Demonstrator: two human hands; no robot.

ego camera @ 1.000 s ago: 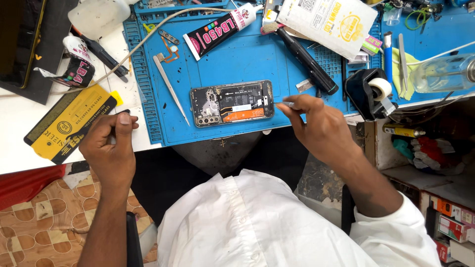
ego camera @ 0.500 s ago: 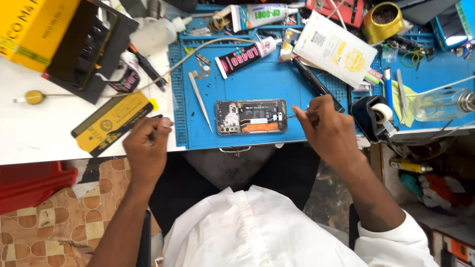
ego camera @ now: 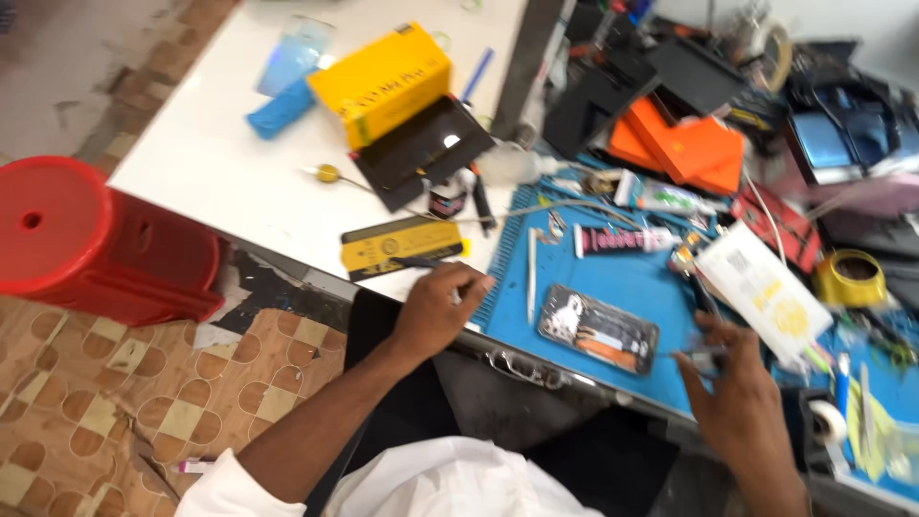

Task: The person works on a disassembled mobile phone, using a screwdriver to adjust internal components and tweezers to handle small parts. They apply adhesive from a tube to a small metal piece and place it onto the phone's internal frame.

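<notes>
**Opened phone on the repair mat: tool in hand, part at the fingertips**

The opened smartphone (ego camera: 598,330) lies face down, back cover off, on the blue repair mat (ego camera: 622,278), near the front edge of the table (ego camera: 220,172). Its board and orange internals are exposed.

The left hand (ego camera: 436,311) rests at the mat's left edge, its grip closed on a thin dark tool (ego camera: 414,262) that reaches over the yellow card (ego camera: 397,245). The right hand (ego camera: 737,397) sits just right of the phone, fingers pinched together on something small; motion blur hides what it is.

Judged step: work on the phone's internals, between tool pick-up and application. The next move likely calls for bringing the tool tip onto the board while the other hand steadies the phone body.

A metal spudger (ego camera: 531,273) and a glue tube (ego camera: 622,239) lie on the mat beyond the phone.
</notes>
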